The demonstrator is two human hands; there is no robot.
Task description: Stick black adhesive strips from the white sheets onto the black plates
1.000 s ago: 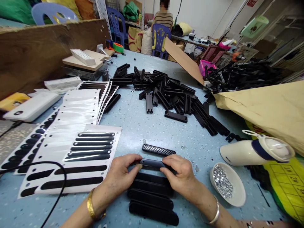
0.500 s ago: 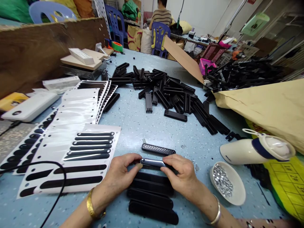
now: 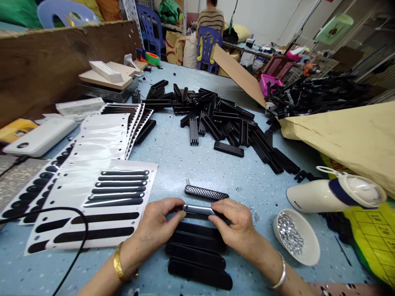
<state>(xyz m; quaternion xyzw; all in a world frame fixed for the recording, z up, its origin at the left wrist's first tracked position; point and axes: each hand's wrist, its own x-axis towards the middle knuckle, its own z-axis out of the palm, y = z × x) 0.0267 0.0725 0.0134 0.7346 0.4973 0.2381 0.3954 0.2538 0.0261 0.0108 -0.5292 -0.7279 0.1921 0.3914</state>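
Between my two hands is a long, narrow black bar (image 3: pixel 198 209) with rounded ends and a shiny top face. The fingers of my left hand (image 3: pixel 163 218) pinch its left end. My right hand (image 3: pixel 233 220) grips the other end and hides part of it. Just beyond lies a black strip with a mesh pattern (image 3: pixel 206 192). Nearer to me, several flat black bars (image 3: pixel 197 257) are lined up in a column, the closest one (image 3: pixel 200 274) fully in sight. Left of my hands, a white backing sheet (image 3: pixel 148 174) carries black strip stickers (image 3: pixel 105 218).
A heap of black ribbed bars (image 3: pixel 212 115) covers the table's middle. On the right are a white bowl (image 3: pixel 313 246) with small metal pieces, a cream bottle (image 3: pixel 314 195) lying sideways and a yellow bag (image 3: pixel 370 234). A black cable (image 3: pixel 83 230) crosses the left. A person (image 3: pixel 211 20) sits far back.
My hands and the bar between them stay practically where they were. The view has shifted very slightly, and the seated person in the back has moved a little to the right.
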